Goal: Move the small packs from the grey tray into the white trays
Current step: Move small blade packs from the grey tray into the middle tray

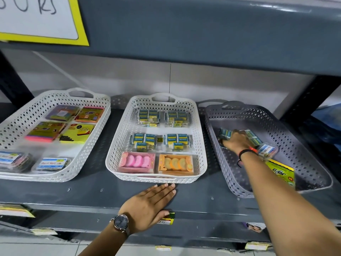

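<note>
The grey tray stands at the right of the shelf. My right hand reaches into it and rests on a blue eraser pack; the grip is blurred. More small packs lie beside the hand, a clear pack with a blue label sits behind my wrist, and a yellow-green pack lies nearer the front. The middle white tray holds rows of blue eraser packs plus a pink box and an orange box. My left hand lies flat and open on the shelf, fingertips at that tray's front rim.
A second white tray at the left holds sticky-note pads and clear labelled packs. An upper shelf hangs low overhead, with a yellow-framed sign at its left. Price tags line the dark shelf's front edge. A black upright stands at the right.
</note>
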`<state>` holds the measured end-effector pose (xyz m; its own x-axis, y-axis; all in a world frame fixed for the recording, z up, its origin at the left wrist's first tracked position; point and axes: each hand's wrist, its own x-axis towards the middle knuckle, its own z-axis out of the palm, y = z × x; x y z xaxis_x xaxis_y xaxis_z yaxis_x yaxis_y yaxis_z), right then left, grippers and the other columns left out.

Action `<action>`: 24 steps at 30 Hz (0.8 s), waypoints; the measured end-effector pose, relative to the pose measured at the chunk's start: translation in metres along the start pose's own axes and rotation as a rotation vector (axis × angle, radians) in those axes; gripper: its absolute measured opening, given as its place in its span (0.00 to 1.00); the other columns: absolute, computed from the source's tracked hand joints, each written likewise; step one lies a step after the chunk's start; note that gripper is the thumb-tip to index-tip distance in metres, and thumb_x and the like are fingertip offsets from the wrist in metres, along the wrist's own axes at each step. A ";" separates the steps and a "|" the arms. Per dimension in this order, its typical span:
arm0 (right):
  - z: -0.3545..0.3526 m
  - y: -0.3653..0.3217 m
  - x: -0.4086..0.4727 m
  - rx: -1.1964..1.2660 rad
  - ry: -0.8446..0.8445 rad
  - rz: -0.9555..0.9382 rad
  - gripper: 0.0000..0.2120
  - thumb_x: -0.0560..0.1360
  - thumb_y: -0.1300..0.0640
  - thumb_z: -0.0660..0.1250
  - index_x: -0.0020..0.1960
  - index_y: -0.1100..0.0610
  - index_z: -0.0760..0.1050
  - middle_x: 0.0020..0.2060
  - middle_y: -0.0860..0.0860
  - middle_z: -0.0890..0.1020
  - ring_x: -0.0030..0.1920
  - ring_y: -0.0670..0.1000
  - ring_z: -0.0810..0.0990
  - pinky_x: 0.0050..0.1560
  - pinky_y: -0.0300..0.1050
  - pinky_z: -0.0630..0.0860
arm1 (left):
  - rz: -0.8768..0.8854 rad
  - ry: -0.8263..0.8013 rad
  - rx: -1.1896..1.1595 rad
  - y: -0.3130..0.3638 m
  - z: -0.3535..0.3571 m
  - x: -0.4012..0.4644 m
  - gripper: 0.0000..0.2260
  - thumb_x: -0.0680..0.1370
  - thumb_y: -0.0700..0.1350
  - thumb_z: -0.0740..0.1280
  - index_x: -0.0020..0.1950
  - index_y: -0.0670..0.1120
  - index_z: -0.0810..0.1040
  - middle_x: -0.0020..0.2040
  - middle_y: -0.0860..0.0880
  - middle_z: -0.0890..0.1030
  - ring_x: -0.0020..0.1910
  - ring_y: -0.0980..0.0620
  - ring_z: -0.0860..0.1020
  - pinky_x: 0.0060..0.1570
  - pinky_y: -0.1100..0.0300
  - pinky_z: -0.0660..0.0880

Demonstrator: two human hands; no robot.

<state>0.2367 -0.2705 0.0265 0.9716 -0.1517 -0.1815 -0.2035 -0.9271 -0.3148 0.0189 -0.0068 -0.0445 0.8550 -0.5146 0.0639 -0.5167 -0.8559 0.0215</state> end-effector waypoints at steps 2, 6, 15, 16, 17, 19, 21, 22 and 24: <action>0.001 -0.006 0.000 -0.002 0.007 0.036 0.29 0.68 0.44 0.68 0.61 0.62 0.68 0.59 0.63 0.75 0.58 0.64 0.76 0.59 0.59 0.75 | 0.000 -0.008 0.008 0.000 0.000 0.000 0.23 0.82 0.54 0.40 0.68 0.46 0.66 0.64 0.51 0.77 0.62 0.54 0.77 0.69 0.62 0.49; 0.003 -0.012 0.002 -0.027 0.048 0.062 0.25 0.70 0.54 0.68 0.62 0.63 0.65 0.61 0.64 0.74 0.60 0.64 0.74 0.60 0.57 0.74 | -0.009 -0.006 0.002 0.000 0.000 0.000 0.23 0.82 0.54 0.40 0.67 0.47 0.66 0.64 0.51 0.77 0.62 0.55 0.77 0.69 0.62 0.49; -0.018 -0.014 -0.002 0.321 0.074 0.062 0.34 0.70 0.47 0.67 0.72 0.54 0.59 0.64 0.65 0.72 0.65 0.64 0.70 0.65 0.55 0.70 | 0.004 -0.007 -0.011 0.000 -0.001 0.000 0.24 0.82 0.55 0.42 0.68 0.46 0.69 0.65 0.50 0.76 0.63 0.53 0.76 0.70 0.62 0.50; -0.024 -0.018 -0.005 0.431 0.054 0.032 0.37 0.70 0.50 0.67 0.74 0.51 0.53 0.69 0.65 0.66 0.69 0.65 0.65 0.67 0.56 0.67 | 0.005 -0.006 -0.012 0.000 -0.001 0.000 0.24 0.82 0.55 0.42 0.68 0.46 0.68 0.65 0.50 0.76 0.63 0.53 0.76 0.70 0.62 0.50; -0.030 -0.023 -0.008 0.553 0.030 0.013 0.38 0.71 0.53 0.68 0.75 0.50 0.51 0.70 0.65 0.63 0.70 0.64 0.63 0.68 0.56 0.68 | 0.005 -0.008 -0.011 0.000 -0.001 0.000 0.23 0.82 0.55 0.42 0.68 0.46 0.67 0.65 0.50 0.76 0.63 0.54 0.76 0.70 0.62 0.50; -0.041 -0.033 -0.010 0.808 -0.005 -0.024 0.30 0.71 0.58 0.68 0.70 0.51 0.63 0.64 0.62 0.70 0.61 0.58 0.73 0.52 0.50 0.79 | 0.001 -0.018 -0.012 0.001 -0.003 0.000 0.23 0.82 0.55 0.41 0.69 0.47 0.65 0.65 0.51 0.76 0.63 0.54 0.76 0.70 0.62 0.50; -0.049 -0.044 -0.010 1.011 -0.145 -0.053 0.09 0.73 0.60 0.66 0.53 0.57 0.73 0.48 0.56 0.77 0.42 0.48 0.75 0.28 0.34 0.73 | -0.009 -0.024 -0.013 0.001 -0.004 0.000 0.23 0.82 0.55 0.41 0.68 0.47 0.65 0.65 0.51 0.76 0.62 0.55 0.76 0.69 0.62 0.49; -0.052 -0.050 -0.011 1.075 -0.223 -0.073 0.04 0.74 0.61 0.65 0.48 0.58 0.73 0.42 0.54 0.77 0.37 0.46 0.72 0.22 0.31 0.68 | -0.011 -0.026 -0.014 0.001 -0.004 0.000 0.23 0.82 0.55 0.41 0.68 0.47 0.65 0.65 0.51 0.77 0.62 0.55 0.76 0.69 0.62 0.49; -0.056 -0.058 -0.014 1.193 -0.362 -0.104 0.09 0.75 0.62 0.63 0.54 0.61 0.72 0.38 0.51 0.75 0.33 0.44 0.69 0.18 0.28 0.66 | -0.011 -0.035 -0.013 0.001 -0.004 0.000 0.23 0.82 0.55 0.41 0.68 0.47 0.65 0.65 0.51 0.77 0.62 0.55 0.76 0.70 0.62 0.49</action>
<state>0.2415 -0.2332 0.0992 0.9392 0.1821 -0.2911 -0.2940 -0.0115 -0.9557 0.0178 -0.0074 -0.0408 0.8616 -0.5067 0.0291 -0.5075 -0.8609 0.0348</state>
